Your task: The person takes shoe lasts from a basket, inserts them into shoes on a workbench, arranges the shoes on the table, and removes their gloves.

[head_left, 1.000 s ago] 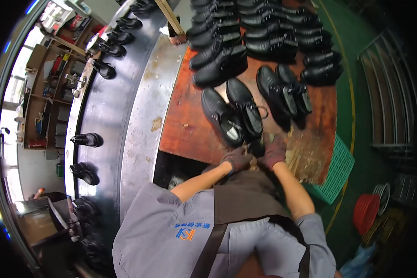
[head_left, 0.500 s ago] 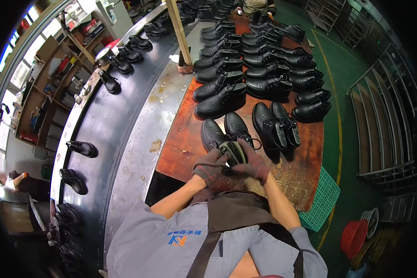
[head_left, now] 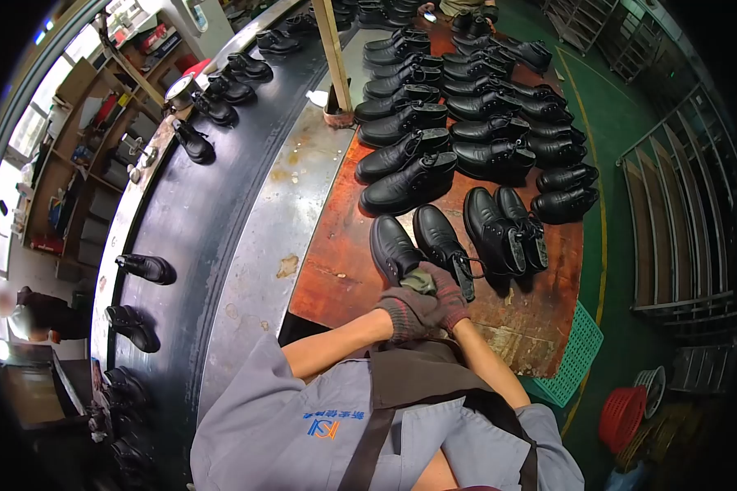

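A black leather shoe [head_left: 391, 244] stands on the near part of the red-brown table, toe pointing away, its greyish-green lining [head_left: 418, 282] showing at the opening. My left hand [head_left: 409, 312], in a dark knitted glove, is closed at the heel of this shoe, its fingers partly hidden. Close against it, my right hand [head_left: 448, 301], gloved too, curls round the right side of the shoe's opening. The matching black shoe [head_left: 440, 236] stands just to the right, a loose lace [head_left: 477, 263] sticking out. Another pair of black shoes [head_left: 499, 229] sits farther right.
Rows of black shoes [head_left: 409, 180] fill the far part of the table [head_left: 336, 278]. Left of it runs a dark conveyor belt [head_left: 196, 245] carrying shoes. A wooden post [head_left: 332, 57] rises by the table. Green basket [head_left: 577, 352], red basket [head_left: 622, 419] and racks [head_left: 680, 213] stand right.
My left hand has moved right, from the shoe's left side to its heel beside my right hand. The shoe's opening is now more covered by my hands. The view has shifted slightly.
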The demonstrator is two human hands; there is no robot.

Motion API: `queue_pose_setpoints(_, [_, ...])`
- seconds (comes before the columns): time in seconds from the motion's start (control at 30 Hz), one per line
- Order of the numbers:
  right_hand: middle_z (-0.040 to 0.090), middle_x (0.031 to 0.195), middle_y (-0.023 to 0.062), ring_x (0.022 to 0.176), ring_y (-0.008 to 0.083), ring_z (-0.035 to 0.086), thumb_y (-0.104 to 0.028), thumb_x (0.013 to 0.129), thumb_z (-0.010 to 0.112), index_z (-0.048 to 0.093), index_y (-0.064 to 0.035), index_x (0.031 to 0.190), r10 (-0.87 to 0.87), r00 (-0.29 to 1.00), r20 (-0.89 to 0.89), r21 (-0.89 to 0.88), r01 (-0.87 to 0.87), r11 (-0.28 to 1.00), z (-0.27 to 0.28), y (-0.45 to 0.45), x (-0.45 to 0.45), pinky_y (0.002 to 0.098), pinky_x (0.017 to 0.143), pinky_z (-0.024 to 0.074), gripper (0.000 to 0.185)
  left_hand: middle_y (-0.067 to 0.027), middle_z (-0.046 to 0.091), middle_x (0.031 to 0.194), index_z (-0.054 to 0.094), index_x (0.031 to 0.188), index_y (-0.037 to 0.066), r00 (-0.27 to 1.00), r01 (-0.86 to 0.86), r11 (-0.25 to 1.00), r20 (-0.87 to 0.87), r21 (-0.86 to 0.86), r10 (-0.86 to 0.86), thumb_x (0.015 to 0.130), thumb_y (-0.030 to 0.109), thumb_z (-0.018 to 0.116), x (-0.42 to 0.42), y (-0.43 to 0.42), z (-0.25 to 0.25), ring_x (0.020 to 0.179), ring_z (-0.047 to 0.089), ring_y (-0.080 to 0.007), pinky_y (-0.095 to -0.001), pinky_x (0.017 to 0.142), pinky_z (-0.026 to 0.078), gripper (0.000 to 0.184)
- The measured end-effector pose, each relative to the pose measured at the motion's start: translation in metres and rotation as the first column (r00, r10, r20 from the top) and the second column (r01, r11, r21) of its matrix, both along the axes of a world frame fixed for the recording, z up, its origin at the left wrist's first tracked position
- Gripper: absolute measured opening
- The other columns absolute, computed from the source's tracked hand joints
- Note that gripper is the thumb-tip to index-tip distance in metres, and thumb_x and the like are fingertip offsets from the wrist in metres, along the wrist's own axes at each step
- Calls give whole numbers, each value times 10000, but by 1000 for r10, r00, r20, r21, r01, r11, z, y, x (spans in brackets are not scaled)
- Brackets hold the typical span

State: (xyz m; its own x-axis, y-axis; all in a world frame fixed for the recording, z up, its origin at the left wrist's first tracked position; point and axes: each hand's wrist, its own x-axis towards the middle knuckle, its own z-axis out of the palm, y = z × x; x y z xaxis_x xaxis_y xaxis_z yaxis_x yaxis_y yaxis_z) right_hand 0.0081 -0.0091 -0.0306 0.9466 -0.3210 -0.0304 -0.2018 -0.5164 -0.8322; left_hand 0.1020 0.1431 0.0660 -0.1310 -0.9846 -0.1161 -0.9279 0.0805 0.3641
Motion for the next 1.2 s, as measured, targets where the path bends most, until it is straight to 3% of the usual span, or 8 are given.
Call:
queue_pose_setpoints(0.17, [578,1343,82,1229,237,568,-186,809,775,539,-103,1409,-53,998,43,-25,54,998,-22,-7,-9,342,1027,471,650,-79,641,916,580,1290,213,994,57,981,-77,-188,-73,921,260,599,1,-5,16,766,690,-330,-474,591,549,372])
queue_pose_setpoints(0.23, [648,1216,74,1094,235,630,-204,855,740,616,-69,1293,-388,808,-443,749,572,335,-28,0,4,350,963,505,474,-64,657,936,594,1278,222,982,137,957,-90,-257,-165,928,247,581,4,-1,13,770,694,-328,-460,588,552,351])
queue_pose_setpoints(0.27, [667,1176,74,1050,238,643,-224,860,737,632,-60,1260,-470,774,-423,725,601,336,-40,5,2,352,945,512,446,-64,663,937,596,1277,223,979,161,939,-72,-303,-192,929,250,579,6,0,10,773,696,-328,-457,585,551,349])
queue_pose_setpoints(0.5, [721,971,267,920,313,674,-396,929,413,715,156,944,-906,290,308,723,548,421,-10,68,51,394,844,569,629,-109,685,901,634,1222,186,993,87,973,-62,-215,-103,953,280,548,-6,-20,-22,792,703,-337,-450,596,547,297])
queue_pose_setpoints(0.73, [606,1247,177,1158,353,614,-218,862,744,622,-82,1316,-379,917,126,-163,396,904,18,34,-26,418,1001,501,490,-188,687,871,647,1195,65,991,58,959,-133,279,-21,1054,414,377,-17,-20,12,813,705,-361,-483,698,566,463])
queue_pose_setpoints(0.8, [623,1221,173,1122,350,630,-191,900,697,639,-73,1287,-362,917,168,-109,382,918,44,40,-38,411,971,517,408,-188,670,895,640,1210,81,981,-54,880,-141,472,135,1048,374,407,-9,-19,42,832,702,-356,-478,692,559,409])
queue_pose_setpoints(1.03, [693,944,160,874,311,680,-131,928,620,662,-51,1120,-203,979,-23,534,184,825,71,45,-35,375,826,542,212,-162,619,949,607,1120,84,904,-426,800,-237,-422,356,973,214,538,41,-48,11,852,691,-380,-489,639,526,208])
queue_pose_setpoints(1.2, [658,803,193,707,365,637,-372,943,695,649,-53,931,-305,941,-146,108,322,941,92,61,-41,436,644,504,323,-140,687,776,657,969,77,881,-470,880,-101,-62,463,937,266,542,25,-90,-26,813,725,-362,-485,685,559,224])
